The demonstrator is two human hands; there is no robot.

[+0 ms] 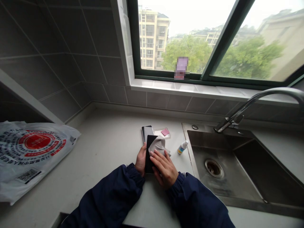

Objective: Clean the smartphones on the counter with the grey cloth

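Observation:
My left hand (pixel 141 159) grips the left edge of a dark, flat phone-like device (pixel 149 161), its black face turned up. Pressed onto that face is a light grey cloth (pixel 157 144), under the fingers of my right hand (pixel 166 169). The cloth covers the upper right of the device, and my right hand hides its lower right. Just behind lies another flat device (pixel 147 130) with a dark edge, partly covered by the first. Beside it is a clear case (pixel 168 136) with a small pink square (pixel 165 132) on it. A small white spray bottle (pixel 182 148) stands to the right.
A steel sink (pixel 190 148) with a chrome faucet (pixel 249 104) lies to the right on the pale counter (pixel 106 142). At the left is a white printed plastic bag (pixel 38 152). Behind, a tiled wall and a window sill (pixel 166 86) bound the counter.

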